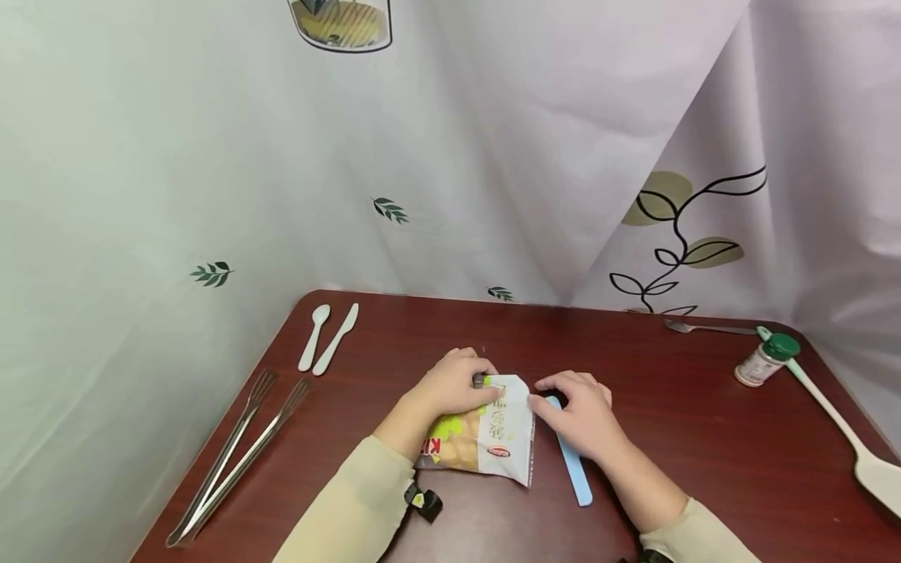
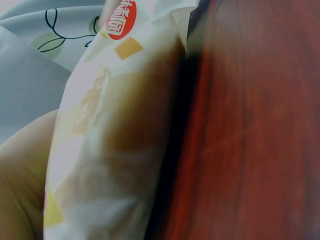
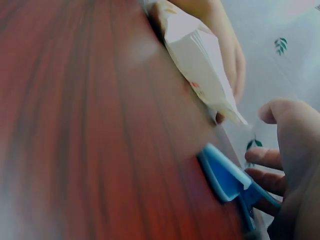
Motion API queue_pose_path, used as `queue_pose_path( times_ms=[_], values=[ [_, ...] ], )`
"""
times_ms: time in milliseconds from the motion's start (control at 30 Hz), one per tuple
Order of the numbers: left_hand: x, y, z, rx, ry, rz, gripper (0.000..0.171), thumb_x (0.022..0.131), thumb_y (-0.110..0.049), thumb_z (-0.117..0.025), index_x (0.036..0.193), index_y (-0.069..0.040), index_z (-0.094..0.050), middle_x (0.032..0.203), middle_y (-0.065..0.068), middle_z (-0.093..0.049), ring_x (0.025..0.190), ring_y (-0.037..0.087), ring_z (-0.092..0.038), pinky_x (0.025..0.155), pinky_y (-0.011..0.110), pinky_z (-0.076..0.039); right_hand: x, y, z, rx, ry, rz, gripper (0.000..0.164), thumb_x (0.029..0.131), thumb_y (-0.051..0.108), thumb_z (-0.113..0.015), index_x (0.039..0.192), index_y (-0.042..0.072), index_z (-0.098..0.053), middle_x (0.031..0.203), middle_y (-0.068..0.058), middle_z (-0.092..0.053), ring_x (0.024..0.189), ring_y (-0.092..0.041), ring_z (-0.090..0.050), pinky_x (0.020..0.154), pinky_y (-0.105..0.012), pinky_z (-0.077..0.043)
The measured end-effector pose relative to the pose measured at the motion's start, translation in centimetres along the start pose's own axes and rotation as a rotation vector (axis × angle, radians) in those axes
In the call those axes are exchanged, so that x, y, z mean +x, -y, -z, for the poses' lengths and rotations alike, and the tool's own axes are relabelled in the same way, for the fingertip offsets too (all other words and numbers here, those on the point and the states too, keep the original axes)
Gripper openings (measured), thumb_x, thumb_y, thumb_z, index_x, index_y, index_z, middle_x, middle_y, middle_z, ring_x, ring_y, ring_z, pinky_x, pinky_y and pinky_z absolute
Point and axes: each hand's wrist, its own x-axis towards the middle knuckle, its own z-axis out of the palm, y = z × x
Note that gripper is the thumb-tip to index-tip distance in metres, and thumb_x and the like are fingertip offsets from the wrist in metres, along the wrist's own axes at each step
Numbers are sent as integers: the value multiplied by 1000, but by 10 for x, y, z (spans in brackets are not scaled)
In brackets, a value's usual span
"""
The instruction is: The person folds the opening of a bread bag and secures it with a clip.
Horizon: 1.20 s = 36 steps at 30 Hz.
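Note:
A white and yellow snack bag (image 1: 486, 438) lies on the dark red table (image 1: 704, 453), its top end folded over. My left hand (image 1: 457, 385) grips that folded top. In the left wrist view the bag (image 2: 115, 140) fills the frame beside my palm (image 2: 20, 180). My right hand (image 1: 579, 413) lies just right of the bag, fingers curled over the far end of a long blue sealing clip (image 1: 573, 463), which lies flat on the table. In the right wrist view my fingers (image 3: 267, 167) wrap the clip (image 3: 225, 177), and the thumb points toward the bag (image 3: 200, 65) without touching it.
A white plastic spoon (image 1: 314, 336) and knife (image 1: 336, 338) lie at the back left. Two long metal forks (image 1: 232, 453) lie along the left edge. A green-capped spice jar (image 1: 767, 360), a white spatula (image 1: 838, 422) and a metal fork (image 1: 707, 328) are at the right. Curtains enclose the table.

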Motion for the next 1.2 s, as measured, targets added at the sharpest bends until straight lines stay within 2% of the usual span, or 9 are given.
queue_pose_path(
  times_ms=[133,233,333,533,667,767,967,1133,1200],
  values=[
    [0,2,5,-40,2,-14,11,97,-34,-75,96,-23,-76,97,-6,-62,91,14,-57,82,32,-49,5,7,-8,-14,2,26,18,92,34,-81,103,20,-82,108,6,-74,113,-29,-62,96,-64,-31],
    [-1,5,6,-87,-20,13,9,98,-27,-75,90,-23,-74,90,-8,-64,83,11,-59,77,29,-50,6,6,-12,17,10,42,12,93,32,-82,99,22,-82,105,9,-72,110,-28,-60,95,-64,-31],
    [0,7,3,-127,-57,25,9,98,-24,-75,89,-23,-75,86,-11,-67,80,8,-60,77,28,-52,5,0,-13,62,14,43,6,93,29,-82,95,23,-82,104,11,-70,108,-26,-58,95,-63,-31],
    [-2,15,-12,-245,-131,42,6,99,-25,-75,94,-25,-78,91,-15,-70,83,6,-62,80,29,-53,4,-5,-17,100,3,42,6,94,24,-82,88,25,-81,100,12,-72,109,-27,-59,96,-60,-30],
    [-1,17,-19,-317,-174,66,7,102,-24,-73,99,-26,-79,88,-15,-68,80,7,-61,77,29,-52,5,-5,-15,104,-9,7,4,95,23,-81,92,22,-83,100,5,-76,112,-28,-60,102,-61,-30],
    [2,14,-19,-327,-184,70,7,103,-25,-71,102,-25,-78,86,-15,-67,79,9,-60,75,30,-52,7,-6,-13,112,-18,-16,5,95,25,-81,96,20,-83,101,2,-76,113,-28,-60,104,-60,-28],
    [1,10,-15,-272,-176,97,8,103,-27,-71,98,-26,-77,81,-15,-64,75,9,-59,72,31,-50,6,-6,-16,85,-6,53,13,90,26,-86,101,20,-82,105,6,-77,113,-26,-59,100,-61,-28],
    [0,12,-16,-281,-191,110,9,105,-27,-70,104,-27,-80,93,-14,-71,82,9,-62,77,32,-51,6,-5,-18,141,-28,27,20,92,19,-85,111,19,-85,100,6,-77,107,-24,-62,101,-57,-29],
    [1,12,-16,-315,-203,112,13,106,-25,-69,110,-28,-81,103,-14,-74,89,9,-64,82,33,-52,6,-5,-17,158,-40,21,24,92,16,-84,117,17,-84,95,9,-77,103,-22,-64,99,-52,-35]
  ],
)
